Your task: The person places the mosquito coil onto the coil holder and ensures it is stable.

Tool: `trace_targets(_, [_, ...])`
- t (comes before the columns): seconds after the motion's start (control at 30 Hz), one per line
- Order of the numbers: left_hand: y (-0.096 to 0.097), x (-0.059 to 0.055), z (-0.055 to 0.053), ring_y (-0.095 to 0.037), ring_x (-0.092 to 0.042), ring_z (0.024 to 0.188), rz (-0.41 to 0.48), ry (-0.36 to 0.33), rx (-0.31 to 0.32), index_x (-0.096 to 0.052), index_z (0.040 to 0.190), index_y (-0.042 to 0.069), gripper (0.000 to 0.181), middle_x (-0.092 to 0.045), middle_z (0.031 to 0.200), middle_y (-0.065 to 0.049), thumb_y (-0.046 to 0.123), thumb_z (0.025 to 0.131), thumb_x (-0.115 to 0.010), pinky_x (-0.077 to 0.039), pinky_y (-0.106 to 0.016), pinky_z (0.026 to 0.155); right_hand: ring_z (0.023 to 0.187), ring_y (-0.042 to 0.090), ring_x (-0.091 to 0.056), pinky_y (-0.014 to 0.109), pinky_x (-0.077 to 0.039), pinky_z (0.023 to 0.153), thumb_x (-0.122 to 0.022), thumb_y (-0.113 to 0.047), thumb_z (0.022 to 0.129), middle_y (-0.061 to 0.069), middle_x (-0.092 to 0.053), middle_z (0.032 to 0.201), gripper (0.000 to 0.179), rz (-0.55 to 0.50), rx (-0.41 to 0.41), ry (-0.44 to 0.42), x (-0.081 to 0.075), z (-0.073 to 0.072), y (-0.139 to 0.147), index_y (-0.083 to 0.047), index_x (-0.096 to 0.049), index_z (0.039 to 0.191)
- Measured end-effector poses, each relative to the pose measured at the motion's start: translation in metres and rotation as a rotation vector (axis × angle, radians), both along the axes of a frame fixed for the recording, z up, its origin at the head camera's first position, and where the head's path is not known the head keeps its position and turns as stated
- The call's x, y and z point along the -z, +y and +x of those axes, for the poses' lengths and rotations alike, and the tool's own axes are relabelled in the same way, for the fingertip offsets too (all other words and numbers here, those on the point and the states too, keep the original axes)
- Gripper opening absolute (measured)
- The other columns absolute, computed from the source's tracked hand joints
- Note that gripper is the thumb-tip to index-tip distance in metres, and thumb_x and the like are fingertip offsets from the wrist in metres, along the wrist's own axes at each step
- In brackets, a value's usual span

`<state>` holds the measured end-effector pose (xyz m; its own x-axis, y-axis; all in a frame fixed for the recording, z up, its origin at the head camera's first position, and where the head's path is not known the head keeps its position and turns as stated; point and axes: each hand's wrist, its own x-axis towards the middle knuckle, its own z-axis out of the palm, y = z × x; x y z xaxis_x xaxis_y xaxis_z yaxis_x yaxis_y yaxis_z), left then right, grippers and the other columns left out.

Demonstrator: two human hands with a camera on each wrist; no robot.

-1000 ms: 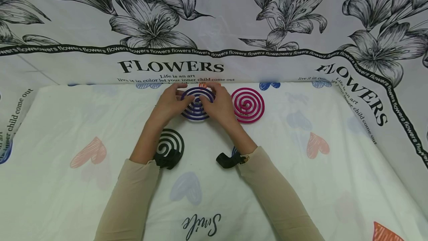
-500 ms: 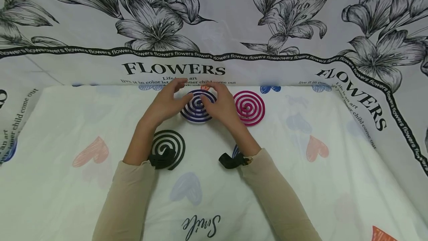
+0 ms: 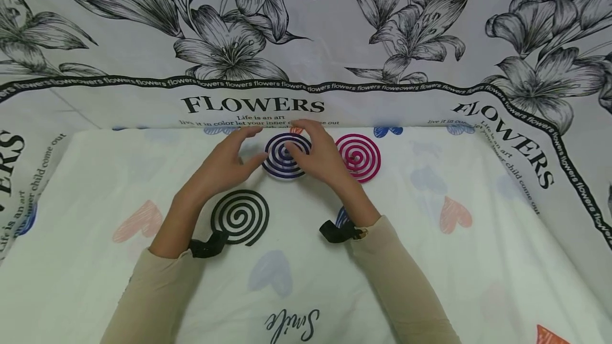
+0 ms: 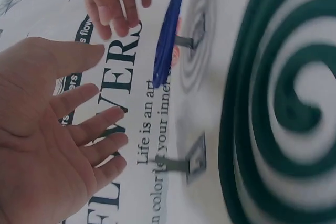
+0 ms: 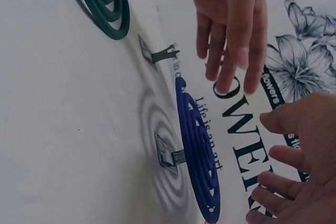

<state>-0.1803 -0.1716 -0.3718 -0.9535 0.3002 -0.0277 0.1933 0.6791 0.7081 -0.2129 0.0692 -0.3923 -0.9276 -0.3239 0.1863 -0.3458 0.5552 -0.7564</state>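
A blue spiral mosquito coil (image 3: pixel 286 155) sits raised on a small metal stand (image 5: pixel 167 156) near the far edge of the white cloth. My left hand (image 3: pixel 220 168) hovers left of it, fingers spread and apart from it. My right hand (image 3: pixel 319 155) is held over the coil's right side; in the right wrist view, that hand (image 5: pixel 302 166) shows loosely bent fingers around nothing. A dark green coil (image 3: pixel 240 217) lies nearer, beside my left wrist. Next to my right hand is a pink coil (image 3: pixel 358 158). Another metal stand (image 4: pixel 195 163) bears no coil.
The white cloth (image 3: pixel 406 280) carries printed hearts and a "Smile" lettering. Beyond its far edge begins a flower-printed sheet (image 3: pixel 334 41). A blue striped patch (image 3: pixel 342 217) shows partly under my right wrist; what it is I cannot tell.
Both hands have released the blue coil's edges. My left hand has drawn off to the left and towards me, uncovering the green coil. The right hand has stayed near the blue coil.
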Motion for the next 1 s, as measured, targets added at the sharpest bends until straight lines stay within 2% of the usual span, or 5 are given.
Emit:
trace_targets(0.17, [-0.011,-0.004,0.014,-0.039,-0.032,0.161,-0.041,0.022,0.024,-0.038,0.164,0.013,0.068,-0.039,0.17,-0.016,0.033,0.105,-0.066,-0.029,-0.064,0.13,0.158,0.028,-0.04,0.052,-0.033,0.132,-0.07,-0.027,0.101,0.009,-0.047,0.164,0.056,0.037,-0.058,-0.01,-0.002,0.004,0.0,-0.014,-0.053,0.153])
trace_targets(0.33, [-0.022,-0.004,0.029,-0.041,-0.035,0.158,-0.078,0.044,0.019,-0.041,0.162,0.012,0.067,-0.042,0.166,-0.019,0.032,0.104,-0.068,-0.031,-0.067,0.127,0.162,0.026,-0.033,0.05,-0.028,0.134,-0.07,-0.03,0.102,0.008,-0.044,0.166,0.059,0.075,-0.111,-0.017,-0.006,0.012,-0.001,-0.014,-0.05,0.155])
trace_targets(0.73, [-0.067,0.002,0.069,-0.048,-0.035,0.155,-0.138,0.022,-0.047,-0.036,0.163,0.01,0.078,-0.038,0.165,-0.024,0.037,0.1,-0.074,-0.034,-0.071,0.121,0.16,0.027,-0.036,0.047,-0.032,0.133,-0.07,-0.029,0.102,0.012,-0.039,0.169,0.063,0.126,-0.243,0.049,-0.02,0.028,-0.006,-0.013,-0.046,0.158])
trace_targets(1.0, [-0.067,0.006,0.09,-0.048,-0.04,0.151,-0.212,-0.035,-0.063,-0.036,0.163,0.009,0.082,-0.041,0.163,-0.025,0.04,0.098,-0.076,-0.037,-0.071,0.119,0.158,0.022,-0.04,0.045,-0.04,0.128,-0.07,-0.031,0.102,0.005,-0.038,0.17,0.063,0.164,-0.315,-0.007,-0.021,0.042,-0.016,-0.018,-0.046,0.159])
